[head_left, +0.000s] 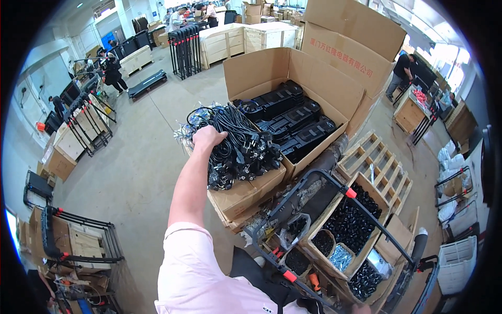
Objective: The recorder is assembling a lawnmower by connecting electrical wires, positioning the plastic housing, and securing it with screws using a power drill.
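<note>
left hand point(209, 137) is on a tangled heap of black plug-ended power cables point(241, 137) atop a brown cardboard box point(241, 200), fingers hidden, can't tell if clamped, and right hand point(361, 310) mostly cropped, fingers unclear too

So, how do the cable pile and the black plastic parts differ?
The cable pile is loose and tangled, while the black plastic parts lie in neat rows. The cable pile sits on a carton; the black plastic parts sit inside an open carton. The left hand is at the cable pile, none at the parts. Both are mainly black.
</note>
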`<state>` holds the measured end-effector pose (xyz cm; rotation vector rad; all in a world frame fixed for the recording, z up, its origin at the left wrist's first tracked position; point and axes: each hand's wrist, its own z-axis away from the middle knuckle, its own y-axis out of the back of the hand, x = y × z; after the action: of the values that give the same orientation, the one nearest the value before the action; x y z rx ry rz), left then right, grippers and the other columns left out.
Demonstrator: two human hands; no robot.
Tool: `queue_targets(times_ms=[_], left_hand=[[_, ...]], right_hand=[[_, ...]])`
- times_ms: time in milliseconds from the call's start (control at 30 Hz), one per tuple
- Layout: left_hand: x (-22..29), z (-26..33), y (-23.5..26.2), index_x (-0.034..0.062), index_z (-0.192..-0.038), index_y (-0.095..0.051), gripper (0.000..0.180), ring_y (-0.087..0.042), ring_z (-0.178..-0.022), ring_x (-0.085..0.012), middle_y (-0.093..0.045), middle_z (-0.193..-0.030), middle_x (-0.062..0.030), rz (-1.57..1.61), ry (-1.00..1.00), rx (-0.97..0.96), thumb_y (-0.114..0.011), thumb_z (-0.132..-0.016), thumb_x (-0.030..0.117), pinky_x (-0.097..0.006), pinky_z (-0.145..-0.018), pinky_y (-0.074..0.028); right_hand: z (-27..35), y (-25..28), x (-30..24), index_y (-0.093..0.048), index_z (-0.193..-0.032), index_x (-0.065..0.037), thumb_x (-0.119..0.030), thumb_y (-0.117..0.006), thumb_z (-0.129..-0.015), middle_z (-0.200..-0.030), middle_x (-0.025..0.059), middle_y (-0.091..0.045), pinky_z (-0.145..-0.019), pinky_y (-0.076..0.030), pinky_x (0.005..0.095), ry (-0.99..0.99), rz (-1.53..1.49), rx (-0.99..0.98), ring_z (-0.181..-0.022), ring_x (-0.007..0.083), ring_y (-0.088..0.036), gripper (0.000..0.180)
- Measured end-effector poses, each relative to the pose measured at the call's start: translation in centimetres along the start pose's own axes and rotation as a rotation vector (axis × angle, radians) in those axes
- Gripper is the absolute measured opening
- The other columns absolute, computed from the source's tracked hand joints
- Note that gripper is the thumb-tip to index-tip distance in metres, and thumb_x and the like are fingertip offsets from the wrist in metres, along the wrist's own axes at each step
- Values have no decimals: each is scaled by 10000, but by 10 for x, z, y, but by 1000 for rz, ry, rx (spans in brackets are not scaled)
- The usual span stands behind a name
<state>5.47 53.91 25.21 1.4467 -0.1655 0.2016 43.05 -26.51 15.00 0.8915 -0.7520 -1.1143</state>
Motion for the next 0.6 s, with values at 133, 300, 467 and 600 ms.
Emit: queue_targets(times_ms=[133, 300, 467, 600], left_hand=[[-13, -28, -1, -25, -1132, -781, 631, -723, -1156, -393, -757, -1212, -223, 62, 1, -73, -714, -815, 517, -456, -991, -566], [-35, -26, -3, -52, -1034, -747, 479, -754, -849, -309, -774, -960, -198, 643, -25, 51, -688, -836, 381, -412, -816, -578], [5, 19, 26, -36, -1036, -642, 280, -645, -629, -155, -698, -764, -71, 1112, -326, 309, -655, -995, 240, -345, -599, -518], [-5, 22, 34, -28, -1067, -615, 289, -600, -671, -128, -651, -804, -32, 1176, -414, 582, -646, -1046, 259, -323, -616, -499]], right_hand=[[-2, -3, -30, -683, -1045, 53, -502, -638, -1039, -1002, 228, -679, -767, -495, 527, 97, -28, 19, -885, 391, -618, 556], [6, 4, -51, -690, -1046, 45, -521, -667, -1015, -995, 225, -689, -771, -502, 526, 219, -133, 15, -883, 397, -625, 567], [9, 16, -74, -734, -1131, 9, -500, -668, -1015, -1054, 234, -729, -823, -546, 546, 217, -15, 7, -938, 409, -668, 527], [21, 52, -119, -731, -1253, -19, -472, -655, -1021, -1180, 251, -735, -924, -561, 529, 212, -79, -110, -1107, 433, -680, 514]])
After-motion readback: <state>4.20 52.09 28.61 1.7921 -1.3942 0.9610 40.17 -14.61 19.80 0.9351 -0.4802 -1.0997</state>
